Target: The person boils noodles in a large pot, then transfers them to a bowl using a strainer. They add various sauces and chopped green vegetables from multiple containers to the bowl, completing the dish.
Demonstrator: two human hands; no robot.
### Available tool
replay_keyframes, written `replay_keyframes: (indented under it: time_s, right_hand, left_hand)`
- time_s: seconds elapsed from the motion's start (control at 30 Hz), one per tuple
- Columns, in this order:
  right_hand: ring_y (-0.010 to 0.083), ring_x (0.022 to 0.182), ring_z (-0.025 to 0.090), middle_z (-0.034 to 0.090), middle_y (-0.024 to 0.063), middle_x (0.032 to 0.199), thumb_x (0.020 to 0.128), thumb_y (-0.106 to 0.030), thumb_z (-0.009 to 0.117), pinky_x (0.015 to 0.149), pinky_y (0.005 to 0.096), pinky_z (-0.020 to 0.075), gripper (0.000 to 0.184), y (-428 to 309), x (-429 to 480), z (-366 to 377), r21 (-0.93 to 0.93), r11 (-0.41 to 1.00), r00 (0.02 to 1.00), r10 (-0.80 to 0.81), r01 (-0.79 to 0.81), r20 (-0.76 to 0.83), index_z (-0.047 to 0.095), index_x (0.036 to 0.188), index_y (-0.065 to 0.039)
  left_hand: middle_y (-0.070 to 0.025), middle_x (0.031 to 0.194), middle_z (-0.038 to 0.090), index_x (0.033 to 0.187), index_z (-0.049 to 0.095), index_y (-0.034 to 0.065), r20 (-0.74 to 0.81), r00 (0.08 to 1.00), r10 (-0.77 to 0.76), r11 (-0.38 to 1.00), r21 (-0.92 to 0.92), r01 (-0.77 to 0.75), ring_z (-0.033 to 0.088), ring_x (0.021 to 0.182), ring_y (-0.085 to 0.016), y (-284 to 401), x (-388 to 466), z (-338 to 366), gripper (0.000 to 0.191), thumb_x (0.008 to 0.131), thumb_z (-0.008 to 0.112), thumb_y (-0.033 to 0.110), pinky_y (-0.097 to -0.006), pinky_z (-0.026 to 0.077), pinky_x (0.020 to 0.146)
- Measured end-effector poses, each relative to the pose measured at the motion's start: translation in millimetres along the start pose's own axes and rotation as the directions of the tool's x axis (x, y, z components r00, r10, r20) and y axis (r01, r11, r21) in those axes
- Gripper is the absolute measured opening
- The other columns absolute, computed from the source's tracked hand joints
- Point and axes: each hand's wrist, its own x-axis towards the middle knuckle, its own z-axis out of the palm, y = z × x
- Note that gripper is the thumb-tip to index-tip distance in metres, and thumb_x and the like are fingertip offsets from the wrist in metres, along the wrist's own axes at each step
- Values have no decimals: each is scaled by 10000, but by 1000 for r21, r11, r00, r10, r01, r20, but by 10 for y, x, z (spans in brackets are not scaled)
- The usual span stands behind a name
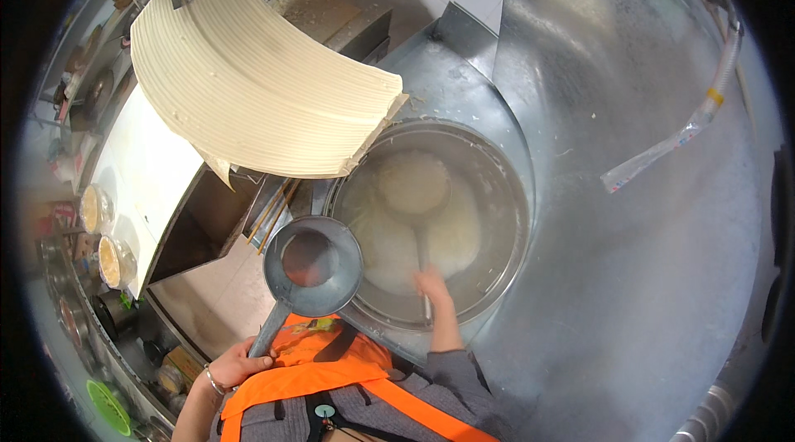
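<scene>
A large round metal pot of cloudy, steaming liquid is set in the sheet-metal counter before me. My right hand grips the handle of a round skimmer or strainer, whose head lies in or just over the liquid; steam blurs which. At the left, my left hand holds the handle of a deep metal ladle, its bowl beside the pot's near left rim. Something reddish-brown shows in the ladle's bowl; whether it is content or reflection I cannot tell. A pair of long wooden chopsticks lies left of the pot.
A ribbed cream-coloured sheet overhangs the pot's far left side. Two wrapped bowls stand on a white surface. A hose hangs at the right over the metal counter. A green basket is at lower left.
</scene>
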Motion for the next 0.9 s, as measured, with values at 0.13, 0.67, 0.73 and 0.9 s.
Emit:
replay_keyframes:
  time_s: [0.13,0.67,0.73,0.9]
  right_hand:
    - [94,415,399,449,-19,546,841,-154,611,373,257,293,172,-332,-25,270,-39,957,958,288,-287,12,481,750,-90]
    - [126,405,427,434,8,534,855,-92,585,363,286,353,159,-305,-329,235,556,821,988,151,-131,10,448,783,-59]
    - [130,412,438,452,17,555,854,-84,587,366,292,371,148,-486,-612,134,512,854,990,134,-93,-44,448,814,-55]
    - [108,424,430,458,20,602,862,-96,584,366,269,363,164,-811,-1411,24,364,927,953,183,-86,-242,426,858,-52]
  left_hand:
    - [6,924,587,1018,552,45,-29,1000,-11,1000,-10,11,560,889,-91,71,-39,68,232,838,675,123,-233,444,842]
    - [2,680,539,992,511,59,132,991,-6,996,87,-5,485,487,-65,128,52,-156,240,850,667,175,-201,363,427]
    - [8,615,503,978,503,62,168,986,13,988,147,-38,442,430,-69,171,96,-200,243,850,669,184,-211,336,396]
    - [6,545,467,951,489,65,217,975,44,960,261,-101,420,374,-85,263,219,-282,236,860,655,205,-229,332,365]
